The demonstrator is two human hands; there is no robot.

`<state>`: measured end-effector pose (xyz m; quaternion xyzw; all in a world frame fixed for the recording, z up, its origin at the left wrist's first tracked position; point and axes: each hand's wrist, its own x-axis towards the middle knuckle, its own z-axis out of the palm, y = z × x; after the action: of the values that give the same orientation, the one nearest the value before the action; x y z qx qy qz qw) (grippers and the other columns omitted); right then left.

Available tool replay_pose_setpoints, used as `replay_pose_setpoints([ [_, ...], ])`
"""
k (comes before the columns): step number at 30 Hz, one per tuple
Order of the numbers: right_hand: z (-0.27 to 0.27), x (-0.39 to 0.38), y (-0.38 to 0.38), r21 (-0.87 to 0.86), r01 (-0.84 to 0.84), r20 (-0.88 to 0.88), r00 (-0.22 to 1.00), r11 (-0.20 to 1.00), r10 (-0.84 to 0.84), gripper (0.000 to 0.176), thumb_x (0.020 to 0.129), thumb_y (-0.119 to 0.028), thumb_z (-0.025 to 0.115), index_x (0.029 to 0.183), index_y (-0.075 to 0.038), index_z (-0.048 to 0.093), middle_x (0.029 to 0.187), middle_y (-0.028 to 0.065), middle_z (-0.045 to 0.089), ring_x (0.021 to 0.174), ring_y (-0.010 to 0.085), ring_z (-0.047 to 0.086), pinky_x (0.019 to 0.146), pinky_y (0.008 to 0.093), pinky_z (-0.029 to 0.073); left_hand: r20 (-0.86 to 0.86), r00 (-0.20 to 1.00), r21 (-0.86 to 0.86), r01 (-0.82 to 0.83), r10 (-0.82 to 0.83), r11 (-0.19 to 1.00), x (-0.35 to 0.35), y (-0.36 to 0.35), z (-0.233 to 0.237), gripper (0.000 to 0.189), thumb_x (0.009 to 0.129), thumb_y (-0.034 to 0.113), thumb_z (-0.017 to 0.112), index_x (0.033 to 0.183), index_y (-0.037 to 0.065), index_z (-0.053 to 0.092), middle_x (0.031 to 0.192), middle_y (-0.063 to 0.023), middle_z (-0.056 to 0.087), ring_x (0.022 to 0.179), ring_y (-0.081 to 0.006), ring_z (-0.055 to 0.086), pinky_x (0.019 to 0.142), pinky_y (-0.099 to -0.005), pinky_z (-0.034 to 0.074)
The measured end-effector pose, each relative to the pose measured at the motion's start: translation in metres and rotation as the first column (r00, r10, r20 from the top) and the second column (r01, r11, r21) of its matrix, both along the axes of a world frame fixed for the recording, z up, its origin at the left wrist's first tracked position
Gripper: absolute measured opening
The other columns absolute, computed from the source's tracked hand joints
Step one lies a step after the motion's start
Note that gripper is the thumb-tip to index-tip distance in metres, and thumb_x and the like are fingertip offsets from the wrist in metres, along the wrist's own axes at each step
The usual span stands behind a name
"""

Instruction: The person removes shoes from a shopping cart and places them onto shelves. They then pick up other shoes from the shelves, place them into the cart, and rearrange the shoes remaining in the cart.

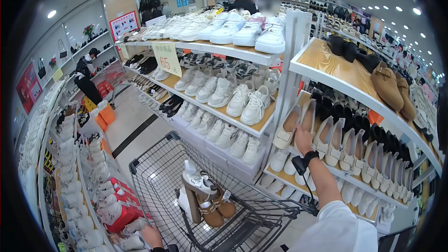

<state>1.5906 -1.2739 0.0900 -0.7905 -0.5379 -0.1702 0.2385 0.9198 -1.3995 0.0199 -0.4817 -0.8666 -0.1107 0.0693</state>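
Note:
My right hand (303, 141) reaches to a middle shelf on the right and closes over the toe of a beige flat shoe (307, 117). A matching flat shoe with a square buckle (283, 136) stands just to its left, its toe toward me. Low at the bottom edge, my left hand (151, 236) is beside the cart's left side, near white sneakers (132, 241); its fingers show too little to tell their grip. The black wire shopping cart (154, 177) holds a white-and-dark sneaker (199, 183) and brown shoes (212, 215).
Racks of white sneakers (245, 101) stand ahead, with a yellow price sign (167, 59). Brown shoes (388, 86) sit on the wooden shelf (322, 60) above my right arm. Another shoe rack (70, 177) lines the left. A person in dark clothes (86, 77) stands down the aisle.

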Motion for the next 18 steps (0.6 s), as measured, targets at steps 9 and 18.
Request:
replay_pose_setpoints([
  [9,-0.020,0.020,0.028,-0.178,0.027,-0.100,0.994,0.984,-0.045,0.025,0.084,-0.015,0.041,0.107,-0.008,0.048,0.073,0.0208,0.061,0.071,0.0366,0.060,0.063,0.0491,0.046,0.029,0.998,-0.045,-0.046,0.047,0.998,-0.002,0.000,0.002,0.018,0.076,0.020,0.057,0.080,0.002,0.058,0.073,-0.0199,0.059,0.071,-0.0375,0.058,0.063,-0.0464,0.046],
  [18,-0.007,-0.002,0.005,-0.167,-0.128,-0.062,0.991,0.978,0.120,0.061,0.073,-0.063,0.049,0.103,-0.011,0.062,0.081,0.0234,0.059,0.083,0.0370,0.056,0.071,0.0433,0.044,-0.008,0.999,-0.011,-0.034,0.033,0.999,-0.003,0.002,0.001,0.021,0.077,0.022,0.057,0.079,0.002,0.058,0.075,-0.0199,0.060,0.071,-0.0382,0.059,0.064,-0.0474,0.046],
])
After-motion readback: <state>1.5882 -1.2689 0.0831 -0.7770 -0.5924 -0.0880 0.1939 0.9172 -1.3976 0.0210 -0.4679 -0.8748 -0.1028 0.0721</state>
